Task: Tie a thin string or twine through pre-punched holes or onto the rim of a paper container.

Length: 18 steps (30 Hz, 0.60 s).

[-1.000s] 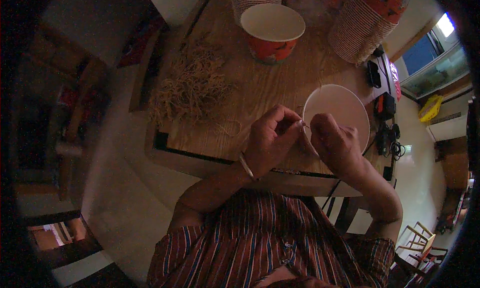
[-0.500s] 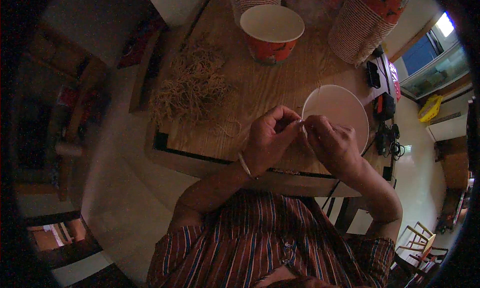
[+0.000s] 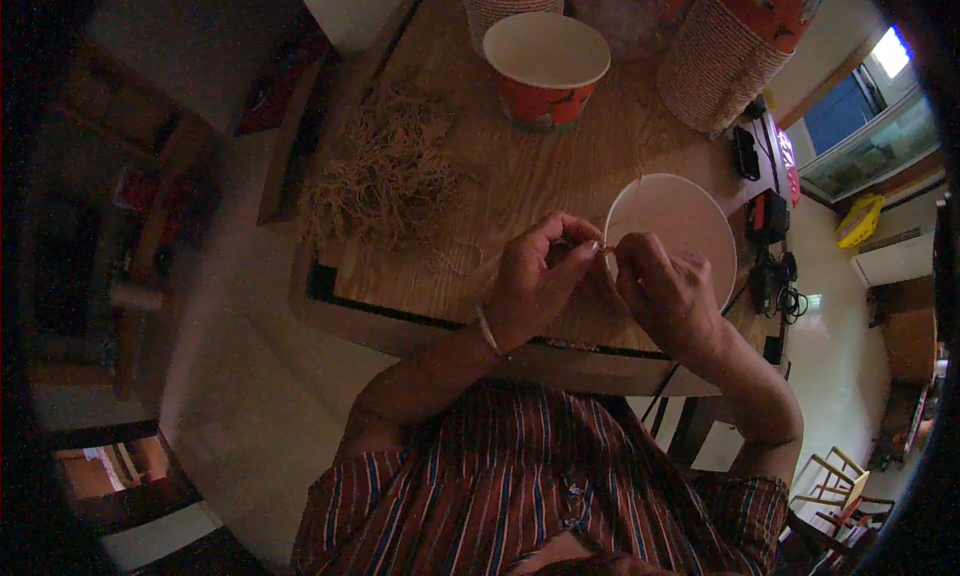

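Observation:
Above the near edge of the wooden table, my left hand (image 3: 545, 276) and my right hand (image 3: 668, 286) meet fingertip to fingertip. Both are closed in a pinch. Between them shows a bit of a thin brown strand (image 3: 607, 248), mostly covered by the fingers. Behind and beside my right hand stands a wide white bowl (image 3: 668, 201), its near side partly hidden by that hand. Left of my hands lies a loose tangled heap of thin, tan, root-like strands (image 3: 385, 171), with a few stray ends reaching toward my left hand.
Farther back is a red paper tub (image 3: 545, 101) with a white inside. Stacks of similar tubs (image 3: 515, 1) (image 3: 720, 66) stand behind it and at the back right. A black device (image 3: 768, 216) and coiled cables (image 3: 785, 281) line the table's right edge.
The fingertips have drawn slightly apart, and a bit of brown strand now shows between them. The right hand's fingers have shifted a little. The rest of the table looks the same.

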{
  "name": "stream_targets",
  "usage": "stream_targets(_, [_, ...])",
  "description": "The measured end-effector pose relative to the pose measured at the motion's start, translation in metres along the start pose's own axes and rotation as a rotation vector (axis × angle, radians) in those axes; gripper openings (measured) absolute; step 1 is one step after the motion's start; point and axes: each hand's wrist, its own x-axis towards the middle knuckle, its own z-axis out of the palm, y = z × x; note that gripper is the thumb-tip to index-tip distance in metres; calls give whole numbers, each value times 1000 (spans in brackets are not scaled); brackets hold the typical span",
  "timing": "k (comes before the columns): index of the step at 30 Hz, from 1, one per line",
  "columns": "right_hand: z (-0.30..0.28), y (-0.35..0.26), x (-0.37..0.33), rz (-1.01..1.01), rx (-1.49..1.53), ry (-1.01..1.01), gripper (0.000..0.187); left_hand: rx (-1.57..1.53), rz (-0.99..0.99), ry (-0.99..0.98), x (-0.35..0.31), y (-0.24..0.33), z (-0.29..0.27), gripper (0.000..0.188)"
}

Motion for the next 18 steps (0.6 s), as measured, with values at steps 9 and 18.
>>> stream_targets(9, [0, 0, 0, -5, 6, -18, 20, 8, 48, -83, 2, -5, -3, 17])
stream_targets(18, [-14, -10, 3, 233, 75, -97, 19, 6, -13, -76, 3, 3, -1, 18])
